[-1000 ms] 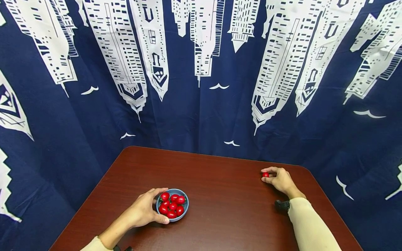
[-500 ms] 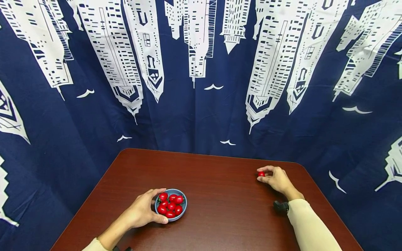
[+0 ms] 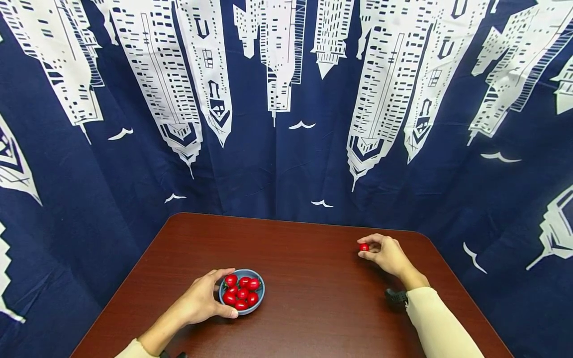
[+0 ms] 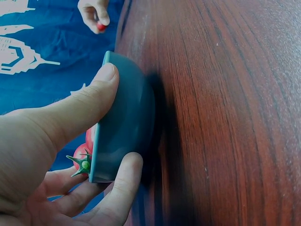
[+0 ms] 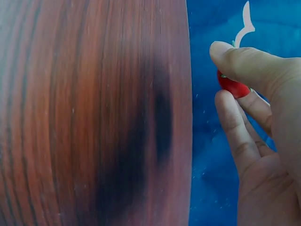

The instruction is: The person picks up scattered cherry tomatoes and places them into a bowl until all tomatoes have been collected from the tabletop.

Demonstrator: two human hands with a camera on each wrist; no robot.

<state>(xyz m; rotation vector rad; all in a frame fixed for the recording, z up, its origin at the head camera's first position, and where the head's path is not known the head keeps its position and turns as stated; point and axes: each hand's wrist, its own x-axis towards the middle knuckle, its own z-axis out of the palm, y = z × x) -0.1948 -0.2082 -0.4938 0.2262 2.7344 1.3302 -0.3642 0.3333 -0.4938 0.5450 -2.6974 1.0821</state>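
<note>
A small blue bowl [image 3: 261, 298] with several red cherry tomatoes [image 3: 242, 293] in it sits at the left front of the table. My left hand [image 3: 205, 298] grips the bowl from its left side. In the left wrist view the thumb lies on the bowl's [image 4: 124, 113] rim and fingers press its outer wall; a tomato with a green stem [image 4: 82, 160] shows behind the rim. On the far right, my right hand [image 3: 388, 254] pinches a single cherry tomato [image 3: 364, 247] above the table. The right wrist view shows that tomato [image 5: 233, 87] between thumb and fingertips, partly hidden by the thumb.
The dark red-brown wooden table [image 3: 309, 298] has rounded far corners. Behind it hangs a navy curtain [image 3: 268, 184] printed with white upside-down buildings and birds. A dark band [image 3: 396, 296] sits at the right wrist, beside the cream sleeve [image 3: 440, 323].
My right hand has moved a little to the left with the cherry tomato in its fingers. The left hand keeps its grip on the bowl. The head view has shifted slightly.
</note>
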